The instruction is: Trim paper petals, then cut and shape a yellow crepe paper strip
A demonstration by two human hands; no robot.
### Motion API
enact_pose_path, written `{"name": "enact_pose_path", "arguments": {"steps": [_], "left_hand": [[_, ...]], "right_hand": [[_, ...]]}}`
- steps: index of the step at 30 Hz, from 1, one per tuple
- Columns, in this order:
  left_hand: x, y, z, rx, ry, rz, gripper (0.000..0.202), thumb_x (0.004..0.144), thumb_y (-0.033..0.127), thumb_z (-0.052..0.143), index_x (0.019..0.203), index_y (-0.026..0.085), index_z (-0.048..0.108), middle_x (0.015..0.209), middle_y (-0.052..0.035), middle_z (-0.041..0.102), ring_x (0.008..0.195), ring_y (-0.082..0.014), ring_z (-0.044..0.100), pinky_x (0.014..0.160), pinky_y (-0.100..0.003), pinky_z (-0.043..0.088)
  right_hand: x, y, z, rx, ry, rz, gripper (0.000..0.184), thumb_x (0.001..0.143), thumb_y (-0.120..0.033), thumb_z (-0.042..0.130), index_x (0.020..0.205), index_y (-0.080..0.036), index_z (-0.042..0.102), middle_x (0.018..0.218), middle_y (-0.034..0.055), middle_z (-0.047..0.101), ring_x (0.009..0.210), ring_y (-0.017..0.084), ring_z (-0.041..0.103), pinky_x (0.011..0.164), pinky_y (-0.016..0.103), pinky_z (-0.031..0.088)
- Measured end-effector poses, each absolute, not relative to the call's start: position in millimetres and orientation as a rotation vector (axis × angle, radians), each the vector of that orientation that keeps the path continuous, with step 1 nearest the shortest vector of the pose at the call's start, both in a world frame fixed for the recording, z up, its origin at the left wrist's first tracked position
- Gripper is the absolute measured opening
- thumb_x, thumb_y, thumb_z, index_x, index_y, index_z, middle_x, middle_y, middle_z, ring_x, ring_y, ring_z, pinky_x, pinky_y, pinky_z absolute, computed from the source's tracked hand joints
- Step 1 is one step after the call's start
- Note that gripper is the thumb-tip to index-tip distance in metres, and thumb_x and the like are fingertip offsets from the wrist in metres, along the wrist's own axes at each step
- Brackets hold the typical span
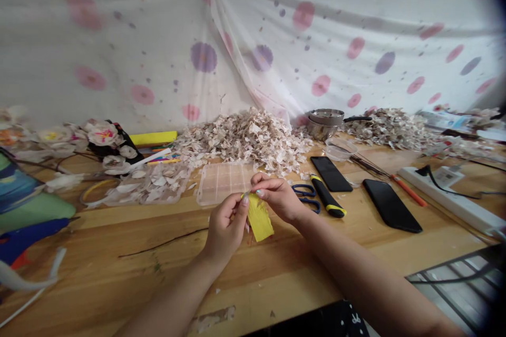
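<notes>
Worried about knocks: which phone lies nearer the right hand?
The left phone, beside the yellow-and-black tool; the right phone lies farther from the right hand, beside the power strip.

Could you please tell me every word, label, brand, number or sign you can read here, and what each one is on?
There is no text that I can read in this picture.
Packet at the far right: too blurred to tell whether it bears print.
Power strip: any marking is too small to read.
Phones: dark, no lettering visible.
Yellow paper: no writing visible.
</notes>
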State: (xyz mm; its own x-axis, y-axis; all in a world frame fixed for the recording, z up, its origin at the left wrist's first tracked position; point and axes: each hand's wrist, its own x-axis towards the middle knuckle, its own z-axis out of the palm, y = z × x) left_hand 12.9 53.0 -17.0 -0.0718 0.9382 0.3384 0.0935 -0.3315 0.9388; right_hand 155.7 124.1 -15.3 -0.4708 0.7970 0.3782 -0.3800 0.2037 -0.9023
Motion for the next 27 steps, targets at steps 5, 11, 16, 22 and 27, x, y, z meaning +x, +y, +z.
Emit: {"name": "enact_pose_path", "arguments": {"steps": [5,11,16,22,27], "left_hand": [[13.5,53.5,-16.8,1.503,1.142,1.474,0.024,0.086,0.038,0.05,0.082,0.016,0.06,0.053,0.0049,0.051,0.043,-0.0087,0.051,0.041,-0.018,0.041],[13.6,54.0,-17.8,1.532,1.136,1.451,0.023,0.087,0.037,0.049,0.081,0.017,0.059,0.054,0.0046,0.051,0.044,-0.0087,0.05,0.042,-0.018,0.041],[12.9,55.2,-21.3,1.564,1.139,1.432,0.024,0.087,0.038,0.048,0.081,0.017,0.058,0.055,0.0044,0.049,0.044,-0.0091,0.049,0.042,-0.018,0.041],[11.2,54.8,-22.7,1.621,1.146,1.414,0.022,0.087,0.035,0.05,0.081,0.017,0.06,0.053,0.005,0.048,0.043,-0.0087,0.048,0.042,-0.018,0.038],[8.9,52.6,-19.1,1.62,1.147,1.44,0.023,0.087,0.036,0.049,0.082,0.017,0.061,0.052,0.0048,0.05,0.043,-0.0085,0.049,0.042,-0.018,0.039]], "right_hand": [[155.0,125.0,-15.3,-0.42,-1.465,1.478,0.011,0.069,-0.034,0.075,0.074,-0.024,0.075,0.084,0.001,0.053,0.08,0.012,0.05,0.079,0.028,0.04],[155.4,126.4,-17.8,-0.392,-1.458,1.489,0.01,0.068,-0.031,0.076,0.072,-0.023,0.074,0.082,0.0,0.051,0.075,0.011,0.049,0.073,0.027,0.039],[154.0,124.9,-17.3,-0.361,-1.434,1.481,0.013,0.066,-0.029,0.077,0.063,-0.02,0.069,0.077,-0.0012,0.049,0.07,0.01,0.047,0.069,0.026,0.038],[149.6,120.3,-16.3,-0.374,-1.376,1.492,0.019,0.066,-0.027,0.077,0.058,-0.018,0.063,0.071,-0.0024,0.046,0.067,0.01,0.043,0.065,0.024,0.035],[149.4,116.7,-13.6,-0.398,-1.341,1.482,0.018,0.061,-0.033,0.08,0.064,-0.02,0.068,0.076,-0.0005,0.048,0.074,0.013,0.046,0.069,0.024,0.037]]}}
